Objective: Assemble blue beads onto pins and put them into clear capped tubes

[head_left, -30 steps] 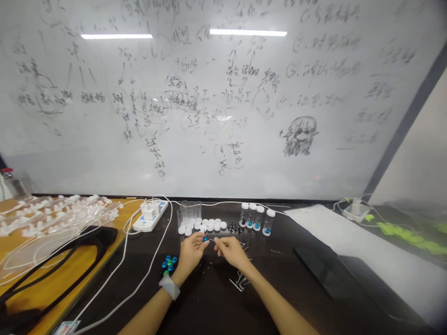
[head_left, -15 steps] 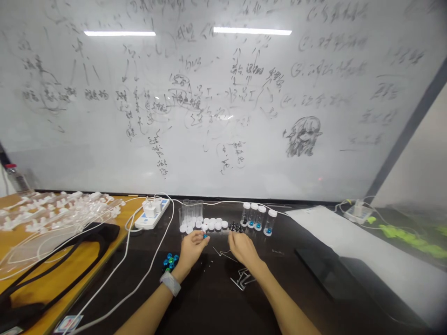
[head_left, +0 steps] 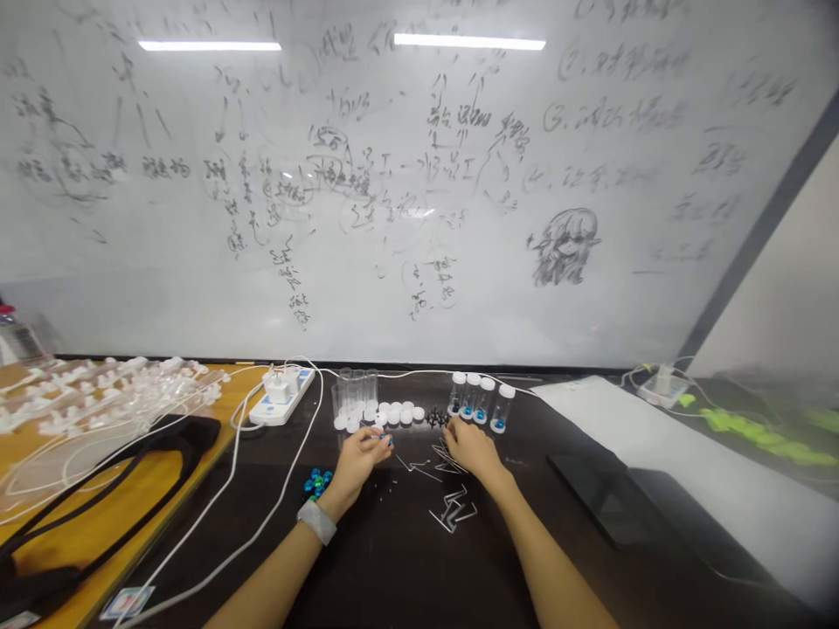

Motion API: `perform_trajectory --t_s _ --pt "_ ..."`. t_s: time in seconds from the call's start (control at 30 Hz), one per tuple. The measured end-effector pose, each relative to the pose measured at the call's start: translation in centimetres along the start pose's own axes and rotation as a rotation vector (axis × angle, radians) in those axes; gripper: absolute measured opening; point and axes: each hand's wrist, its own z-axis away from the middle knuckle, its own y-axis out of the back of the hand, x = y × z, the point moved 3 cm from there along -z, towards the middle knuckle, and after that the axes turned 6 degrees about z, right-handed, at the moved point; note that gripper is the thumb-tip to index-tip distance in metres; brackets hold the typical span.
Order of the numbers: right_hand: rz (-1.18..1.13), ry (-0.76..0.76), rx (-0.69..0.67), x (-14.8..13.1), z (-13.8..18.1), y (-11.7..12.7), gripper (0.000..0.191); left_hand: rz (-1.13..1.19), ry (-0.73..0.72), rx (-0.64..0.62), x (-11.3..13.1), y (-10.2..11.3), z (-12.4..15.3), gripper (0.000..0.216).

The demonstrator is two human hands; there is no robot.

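From where I stand, the person's left hand (head_left: 356, 463), a grey band (head_left: 317, 521) around its wrist, is pinching a small blue piece (head_left: 391, 440) at the fingertips, a little below the middle of the frame. The right hand (head_left: 473, 447) is lowered just right of it, fingers curled down beside a cluster of small black pieces (head_left: 436, 418) and over some thin metal rods; whether it grips anything I can't tell, as the fingertips are hidden. Below it, in the lower middle, bent metal keys (head_left: 452, 509) lie loosely on the dark bench (head_left: 406, 577). A bunch of blue and green balls (head_left: 317, 482) sits left of the left hand, near its wrist. Beyond the hands, clear tubes (head_left: 357, 389) stand near the centre, white caps (head_left: 394, 413) gathered just to their right. Farther right, four capped tubes (head_left: 481, 402) stand in a row, small pieces inside, several of them blue. A scribbled whiteboard (head_left: 367, 288) fills the upper frame.
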Motion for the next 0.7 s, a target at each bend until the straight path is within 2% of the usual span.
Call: perform_trajectory --t_s 0.1,0.23,0.37,0.47,0.7 --pt "-0.039 0.030 0.009 0.6 -0.6 -1.0 0.017 0.060 0.008 -0.020 0.1 -0.1 0.1 0.041" --pt "-0.144 0.061 0.148 0.8 -1.6 -2.1 0.014 0.079 -0.030 -0.011 0.3 -0.4 0.1 0.038" --pt "-0.221 -0.073 0.284 1.8 -2.7 -3.4 0.021 0.107 -0.015 0.016 0.2 -0.4 0.1 0.040" --pt "-0.302 -0.156 0.273 2.7 -3.5 -4.6 0.019 0.118 0.047 0.012 0.1 -0.3 0.1 0.040" --pt "-0.397 -0.108 0.282 3.0 -4.3 -5.0 0.008 0.199 0.129 -0.017 0.0 -0.4 0.4 0.036"
